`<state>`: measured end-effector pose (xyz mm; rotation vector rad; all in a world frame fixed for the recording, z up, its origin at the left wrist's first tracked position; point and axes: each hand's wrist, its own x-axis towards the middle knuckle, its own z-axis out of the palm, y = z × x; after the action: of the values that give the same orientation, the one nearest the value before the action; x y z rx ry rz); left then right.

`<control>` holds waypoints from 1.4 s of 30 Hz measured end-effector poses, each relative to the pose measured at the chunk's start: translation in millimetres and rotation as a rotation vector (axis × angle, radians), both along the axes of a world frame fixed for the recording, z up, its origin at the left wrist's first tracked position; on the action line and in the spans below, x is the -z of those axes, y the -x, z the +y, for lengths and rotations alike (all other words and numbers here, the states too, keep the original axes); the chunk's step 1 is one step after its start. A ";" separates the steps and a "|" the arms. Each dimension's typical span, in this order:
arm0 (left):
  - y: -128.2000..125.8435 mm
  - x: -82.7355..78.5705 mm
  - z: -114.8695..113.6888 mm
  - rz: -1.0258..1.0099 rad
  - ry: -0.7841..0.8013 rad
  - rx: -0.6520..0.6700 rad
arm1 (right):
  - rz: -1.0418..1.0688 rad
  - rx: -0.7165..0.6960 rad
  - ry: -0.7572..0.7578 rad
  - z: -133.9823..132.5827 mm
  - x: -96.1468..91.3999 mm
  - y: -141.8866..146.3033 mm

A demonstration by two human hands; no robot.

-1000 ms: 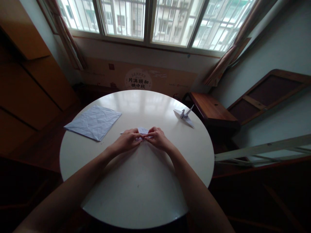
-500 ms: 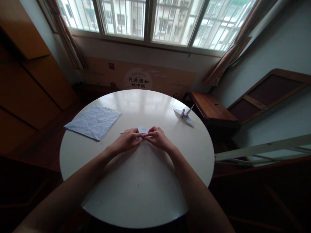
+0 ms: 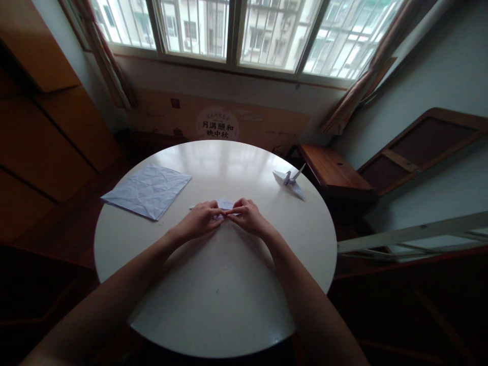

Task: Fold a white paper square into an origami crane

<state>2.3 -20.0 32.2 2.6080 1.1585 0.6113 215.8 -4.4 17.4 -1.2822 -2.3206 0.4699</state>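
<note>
A small folded sheet of white paper (image 3: 224,204) is pinched between my two hands over the middle of the round white table (image 3: 217,315). My left hand (image 3: 204,218) grips its left side, fingers closed, and a thin pointed end sticks out past the knuckles. On the other side my right hand (image 3: 247,216) is closed on the same paper, thumb and fingertips meeting near the left ones. Much of the paper is hidden under the fingers, so its exact shape is unclear.
Creased square paper sheets (image 3: 148,190) lie at the table's left. A finished paper crane (image 3: 290,180) stands at the right edge. Beyond the table are a low wooden bench (image 3: 335,170), a printed cardboard panel (image 3: 251,114) under the window, and an orange-brown cabinet (image 3: 68,127).
Almost nothing differs. Both hands keep their hold on the folded paper in the same place, and the view has shifted very slightly.
</note>
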 end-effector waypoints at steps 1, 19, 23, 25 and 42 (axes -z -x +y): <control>0.0 -0.2 -0.2 -0.001 0.001 0.001 | 0.000 -0.001 -0.002 0.0 -0.1 0.0; 1.2 1.3 1.2 -0.003 -0.012 0.006 | 0.014 0.000 0.006 -1.4 -2.3 0.4; 0.8 1.6 1.0 -0.008 -0.014 0.008 | 0.017 -0.002 0.002 -1.5 -2.1 0.6; 0.5 1.7 0.8 -0.009 -0.013 0.005 | 0.014 0.000 -0.003 -1.5 -2.0 0.6; 1.1 3.0 1.2 -0.011 -0.013 0.006 | 0.013 0.003 -0.005 -1.1 -1.1 0.5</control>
<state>1.1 -18.8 29.2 2.6143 1.1476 0.6328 215.3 -5.5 18.5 -1.2772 -2.3076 0.4698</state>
